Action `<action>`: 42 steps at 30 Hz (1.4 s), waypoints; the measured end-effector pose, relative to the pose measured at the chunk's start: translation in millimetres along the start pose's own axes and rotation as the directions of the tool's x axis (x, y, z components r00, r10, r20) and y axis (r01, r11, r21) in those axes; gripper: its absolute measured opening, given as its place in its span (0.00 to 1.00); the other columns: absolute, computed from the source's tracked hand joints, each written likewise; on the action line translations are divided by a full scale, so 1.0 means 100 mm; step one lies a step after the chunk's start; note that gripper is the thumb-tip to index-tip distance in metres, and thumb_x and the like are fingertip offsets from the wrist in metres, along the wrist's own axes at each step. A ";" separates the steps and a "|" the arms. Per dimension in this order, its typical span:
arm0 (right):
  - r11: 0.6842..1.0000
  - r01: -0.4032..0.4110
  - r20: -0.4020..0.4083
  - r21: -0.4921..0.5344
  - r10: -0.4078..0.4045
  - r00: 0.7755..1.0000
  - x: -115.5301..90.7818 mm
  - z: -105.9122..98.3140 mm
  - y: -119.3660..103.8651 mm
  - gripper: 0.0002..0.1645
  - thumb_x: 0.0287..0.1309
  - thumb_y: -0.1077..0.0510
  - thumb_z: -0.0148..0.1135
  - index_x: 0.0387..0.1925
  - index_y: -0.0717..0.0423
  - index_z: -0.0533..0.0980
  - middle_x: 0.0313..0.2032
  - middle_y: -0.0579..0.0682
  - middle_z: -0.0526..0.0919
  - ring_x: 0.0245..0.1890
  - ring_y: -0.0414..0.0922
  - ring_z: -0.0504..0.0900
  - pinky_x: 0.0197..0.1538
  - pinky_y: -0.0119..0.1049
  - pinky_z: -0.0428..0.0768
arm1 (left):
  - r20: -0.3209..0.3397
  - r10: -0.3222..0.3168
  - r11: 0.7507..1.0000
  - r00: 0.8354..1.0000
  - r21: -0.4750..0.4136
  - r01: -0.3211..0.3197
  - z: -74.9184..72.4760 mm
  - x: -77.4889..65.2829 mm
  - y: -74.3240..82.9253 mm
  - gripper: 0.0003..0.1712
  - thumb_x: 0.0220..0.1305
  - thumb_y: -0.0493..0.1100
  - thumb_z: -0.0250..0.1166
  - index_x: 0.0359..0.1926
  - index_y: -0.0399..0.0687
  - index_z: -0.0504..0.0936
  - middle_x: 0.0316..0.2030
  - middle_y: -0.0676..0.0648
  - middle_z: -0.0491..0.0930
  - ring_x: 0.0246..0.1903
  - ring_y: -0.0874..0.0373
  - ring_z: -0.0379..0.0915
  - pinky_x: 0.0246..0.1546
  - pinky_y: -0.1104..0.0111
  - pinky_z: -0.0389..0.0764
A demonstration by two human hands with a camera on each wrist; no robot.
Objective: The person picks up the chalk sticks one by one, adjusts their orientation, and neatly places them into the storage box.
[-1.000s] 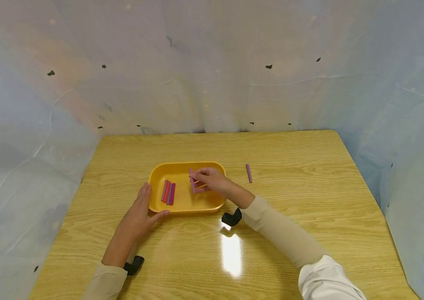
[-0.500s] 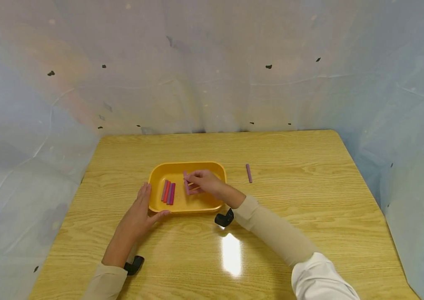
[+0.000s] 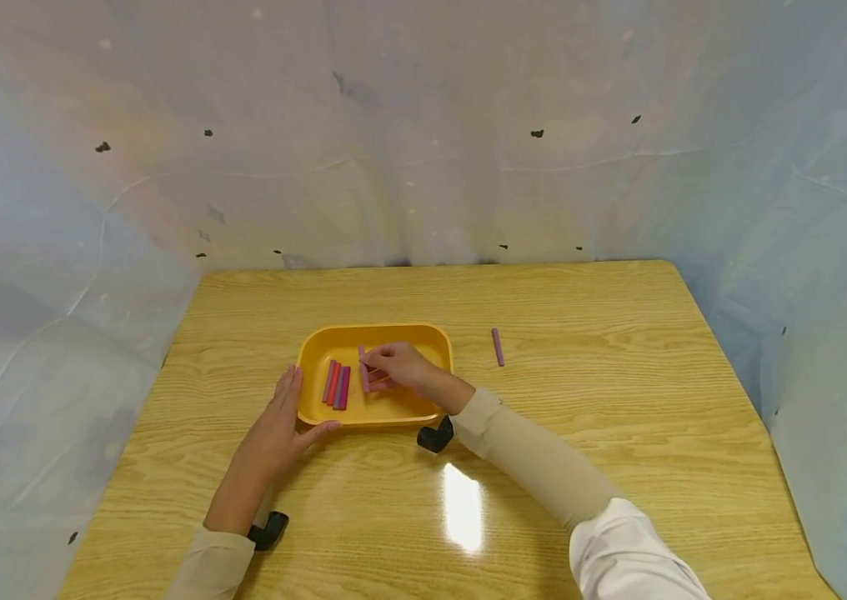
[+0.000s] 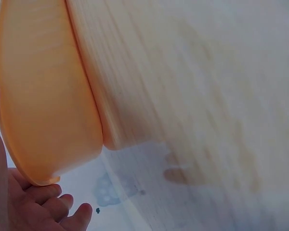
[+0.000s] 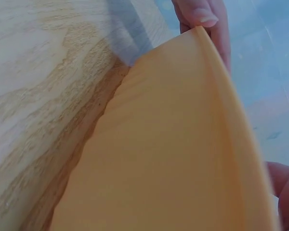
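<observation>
A yellow tray [image 3: 423,329] lies on the table. Inside its left half, several red and purple crayon-like sticks [image 3: 337,385] lie side by side. My right hand [image 3: 401,367] is over the tray's middle and pinches a purple stick [image 3: 363,371] close to the right of that row. The left hand [image 3: 277,433] rests against the tray's left end, fingers extended along the side and thumb at the front edge. In the left wrist view its fingers [image 4: 53,204] show beside the tray's rim. The right wrist view shows mostly the tray's wall [image 5: 173,139]; the pinched stick is hidden there.
Another purple stick [image 3: 498,347] lies on the wooden table [image 3: 581,375], right of the tray. Pale plastic sheeting [image 3: 423,125] stands behind and beside the table. Light reflects off the tabletop in front.
My right hand has moved left inside the tray, carrying the pinched purple stick closer to the row. The left hand, the tray and the loose stick have stayed in place.
</observation>
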State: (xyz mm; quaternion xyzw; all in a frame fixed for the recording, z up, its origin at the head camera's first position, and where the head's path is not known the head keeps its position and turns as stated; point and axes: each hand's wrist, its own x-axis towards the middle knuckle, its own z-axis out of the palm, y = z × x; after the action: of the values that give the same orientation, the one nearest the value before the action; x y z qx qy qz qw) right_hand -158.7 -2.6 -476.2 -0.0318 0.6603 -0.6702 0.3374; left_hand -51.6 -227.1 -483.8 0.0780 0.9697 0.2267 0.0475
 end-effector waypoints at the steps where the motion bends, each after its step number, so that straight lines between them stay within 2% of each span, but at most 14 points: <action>1: 1.000 0.000 -0.001 0.003 0.000 1.000 0.01 0.00 0.01 0.23 0.66 0.54 0.54 0.51 0.71 0.74 0.43 0.60 0.79 0.38 0.49 0.81 0.46 0.46 0.79 | 0.001 -0.001 1.000 1.000 -0.001 0.001 0.00 0.00 0.00 0.64 0.52 0.75 0.55 0.72 0.44 0.33 0.72 0.40 0.35 0.70 0.45 0.34 0.62 0.46 0.53; 14: 1.000 -0.012 -0.011 -0.006 0.012 1.000 0.11 0.04 0.03 0.23 0.66 0.54 0.53 0.50 0.71 0.75 0.38 0.58 0.81 0.35 0.47 0.82 0.47 0.48 0.78 | -0.006 0.005 1.000 1.000 -0.015 -0.005 0.02 0.00 -0.02 0.64 0.52 0.74 0.56 0.72 0.43 0.34 0.72 0.39 0.35 0.70 0.45 0.35 0.62 0.46 0.54; 21: 0.999 -0.040 -0.028 -0.030 0.039 0.999 0.13 0.04 0.07 0.20 0.66 0.54 0.53 0.46 0.69 0.78 0.33 0.57 0.82 0.30 0.45 0.82 0.42 0.44 0.81 | 0.007 -0.018 1.000 1.000 0.001 0.018 0.00 -0.01 0.00 0.64 0.51 0.76 0.54 0.73 0.45 0.33 0.72 0.41 0.35 0.70 0.45 0.36 0.62 0.46 0.54; 34: 0.995 -0.100 -0.049 -0.023 0.099 0.994 0.15 0.09 0.07 0.18 0.64 0.55 0.56 0.42 0.68 0.79 0.30 0.57 0.83 0.35 0.53 0.84 0.41 0.43 0.81 | 0.014 -0.025 1.000 1.000 0.001 0.025 0.00 -0.01 -0.01 0.64 0.51 0.76 0.54 0.72 0.47 0.31 0.72 0.43 0.32 0.70 0.46 0.35 0.62 0.46 0.53; 42: 0.994 -0.113 -0.061 0.001 0.113 0.992 0.16 0.15 0.10 0.16 0.64 0.58 0.55 0.40 0.70 0.80 0.30 0.58 0.84 0.33 0.51 0.84 0.39 0.42 0.82 | 0.009 -0.019 1.000 1.000 -0.007 0.019 0.00 0.00 0.00 0.64 0.51 0.75 0.54 0.72 0.46 0.32 0.72 0.42 0.34 0.70 0.46 0.35 0.62 0.46 0.54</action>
State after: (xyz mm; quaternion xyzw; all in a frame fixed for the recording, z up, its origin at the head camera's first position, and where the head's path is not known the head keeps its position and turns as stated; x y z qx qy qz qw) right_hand -159.5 -22.5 -489.7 0.0258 0.6721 -0.6496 0.3544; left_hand -51.2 -227.3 -483.7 0.0696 0.9694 0.2292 0.0541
